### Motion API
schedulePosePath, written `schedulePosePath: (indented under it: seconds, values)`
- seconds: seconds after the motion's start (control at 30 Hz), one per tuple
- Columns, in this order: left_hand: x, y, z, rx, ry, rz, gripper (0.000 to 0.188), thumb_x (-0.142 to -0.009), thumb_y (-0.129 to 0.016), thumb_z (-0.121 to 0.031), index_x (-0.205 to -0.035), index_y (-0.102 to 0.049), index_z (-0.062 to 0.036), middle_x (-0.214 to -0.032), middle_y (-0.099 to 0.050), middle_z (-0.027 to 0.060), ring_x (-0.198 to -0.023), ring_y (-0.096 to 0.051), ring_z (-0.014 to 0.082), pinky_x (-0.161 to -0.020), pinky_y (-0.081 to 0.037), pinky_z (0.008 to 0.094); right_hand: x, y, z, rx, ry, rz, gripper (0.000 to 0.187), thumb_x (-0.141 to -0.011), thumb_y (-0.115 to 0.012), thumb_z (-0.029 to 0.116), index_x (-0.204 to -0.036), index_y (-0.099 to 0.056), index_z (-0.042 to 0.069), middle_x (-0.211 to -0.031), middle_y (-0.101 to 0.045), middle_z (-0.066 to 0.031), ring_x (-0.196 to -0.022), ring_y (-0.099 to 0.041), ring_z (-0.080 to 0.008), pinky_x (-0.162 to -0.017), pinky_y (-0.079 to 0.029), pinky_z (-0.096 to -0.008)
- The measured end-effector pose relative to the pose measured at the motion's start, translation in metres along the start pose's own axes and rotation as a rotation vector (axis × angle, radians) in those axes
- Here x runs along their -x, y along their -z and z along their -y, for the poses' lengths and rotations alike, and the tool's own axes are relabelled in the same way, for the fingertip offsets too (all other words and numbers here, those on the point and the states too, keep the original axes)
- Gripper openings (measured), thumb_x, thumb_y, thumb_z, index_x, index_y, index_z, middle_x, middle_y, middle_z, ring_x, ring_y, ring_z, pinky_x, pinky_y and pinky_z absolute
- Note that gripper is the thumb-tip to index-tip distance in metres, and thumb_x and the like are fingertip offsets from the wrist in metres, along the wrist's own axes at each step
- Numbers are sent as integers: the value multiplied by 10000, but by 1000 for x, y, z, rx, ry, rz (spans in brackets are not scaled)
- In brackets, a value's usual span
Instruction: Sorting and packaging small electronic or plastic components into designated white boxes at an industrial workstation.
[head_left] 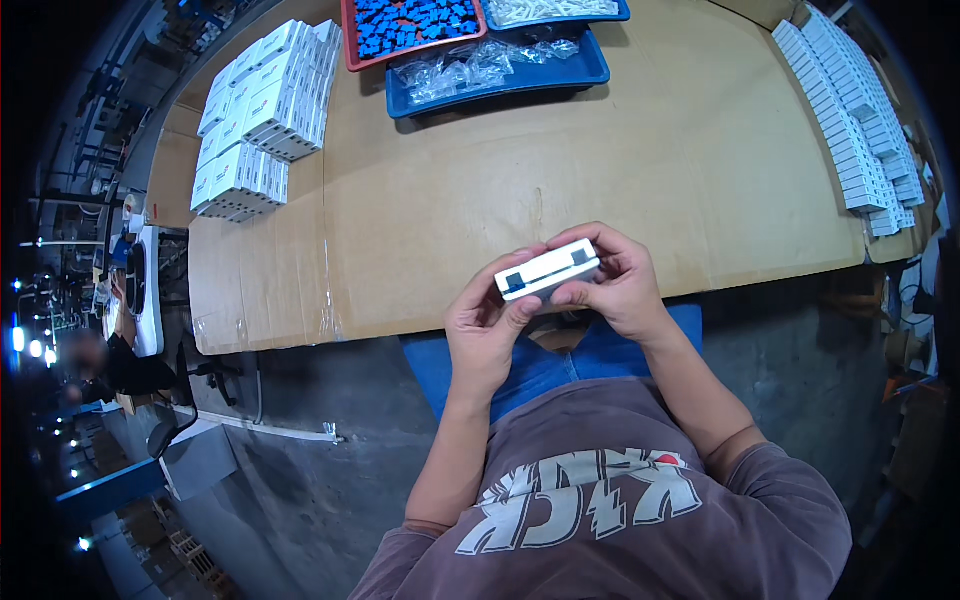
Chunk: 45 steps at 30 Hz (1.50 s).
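Observation:
A small white box (546, 268) with dark notches along its side is held up between my two hands, just over the table's near edge. My left hand (483, 322) grips its left end, thumb at the near side and fingers behind. Closed round the right end is my right hand (622, 284), its thumb on the near lower face. The box tilts slightly, its right end farther away than its left. Whether its lid is fully closed is too small to tell.
On the cardboard-covered table (450, 200), stacked white boxes (255, 110) stand at the left and long rows of white boxes (850, 120) at the far right. At the back are a red tray (350, 40) of blue pieces, a blue tray (500, 98) of clear bagged parts and another blue tray (622, 10) of white pieces. Another person (125, 350) sits far left.

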<state>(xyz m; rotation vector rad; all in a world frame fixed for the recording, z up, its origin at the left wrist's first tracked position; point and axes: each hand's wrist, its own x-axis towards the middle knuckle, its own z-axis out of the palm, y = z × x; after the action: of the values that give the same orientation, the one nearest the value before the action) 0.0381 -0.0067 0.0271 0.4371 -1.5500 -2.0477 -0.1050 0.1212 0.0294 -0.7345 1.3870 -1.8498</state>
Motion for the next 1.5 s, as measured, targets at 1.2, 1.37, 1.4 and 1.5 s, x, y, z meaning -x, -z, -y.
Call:
schedulePosePath:
  seconds: [1.2, 1.37, 1.4, 1.5]
  values:
    - [0, 11, 1, -317, -126, -75, 408, -815, -821, 25, -1203, -695, 22, -1144, -719, 125, -1037, -702, 209, -910, -551, 317, -12, 11, 18, 331, 227, 78, 389, -819, -840, 39, -1181, -700, 12, -1186, -682, -90, -1132, -654, -199, -989, -508, -348]
    - [-1, 9, -5, -428, -159, 88, 356, -839, -787, 67, -1182, -692, 52, -1220, -690, 145, -1087, -673, 176, -933, -539, 292, -10, 13, 21, 363, 160, 254, 355, -812, -802, 5, -1154, -708, 11, -1128, -663, -92, -1088, -646, -211, -960, -498, -341]
    - [-1, 8, -5, -452, -178, 89, 367, -855, -784, 54, -1210, -688, 53, -1174, -712, 137, -1041, -687, 167, -885, -552, 278, -10, 14, 19, 354, 185, 242, 346, -809, -809, 15, -1141, -712, 6, -1104, -665, -87, -1058, -648, -207, -933, -502, -330]
    - [0, 6, -12, -518, -159, 106, 359, -875, -783, 31, -1218, -681, 64, -1099, -733, 112, -976, -699, 154, -834, -561, 265, -8, 18, 17, 384, 217, 220, 326, -806, -824, 42, -1112, -720, -2, -1053, -666, -78, -990, -645, -200, -873, -505, -309]
